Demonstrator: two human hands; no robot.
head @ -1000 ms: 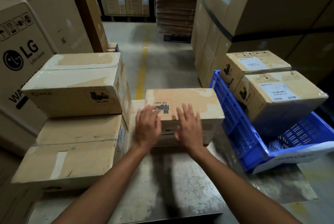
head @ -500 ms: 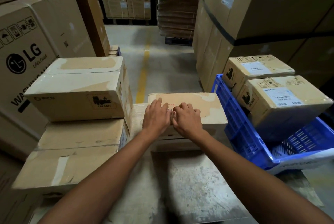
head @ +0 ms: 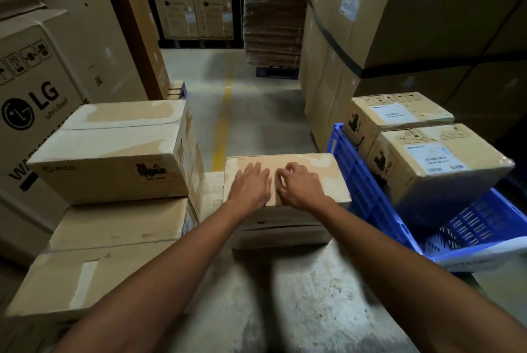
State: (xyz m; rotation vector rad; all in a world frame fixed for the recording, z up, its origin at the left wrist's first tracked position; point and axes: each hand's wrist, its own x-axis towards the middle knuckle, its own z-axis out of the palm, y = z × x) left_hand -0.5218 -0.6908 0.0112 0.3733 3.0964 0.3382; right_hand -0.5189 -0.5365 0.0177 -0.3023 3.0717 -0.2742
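A brown cardboard box (head: 319, 170) with pale tape patches stands in the middle, on top of a flatter white box (head: 285, 234) on a scuffed grey platform (head: 299, 295). Both my hands lie on the box's top, side by side. My left hand (head: 251, 186) rests flat with fingers spread. My right hand (head: 299, 187) presses beside it with its fingers bent at the knuckles on the cardboard. The label under the hands is hidden.
Three taped cartons (head: 114, 153) are stacked at the left. A blue plastic crate (head: 368, 196) at the right holds two labelled cartons (head: 439, 164). Large LG cartons (head: 34, 102) and tall strapped boxes (head: 370, 25) wall an aisle with a yellow floor line (head: 222, 130).
Both hands slid forward from the box's near face onto its top and came together. The right hand's fingers went from spread to bent. The view moved closer.
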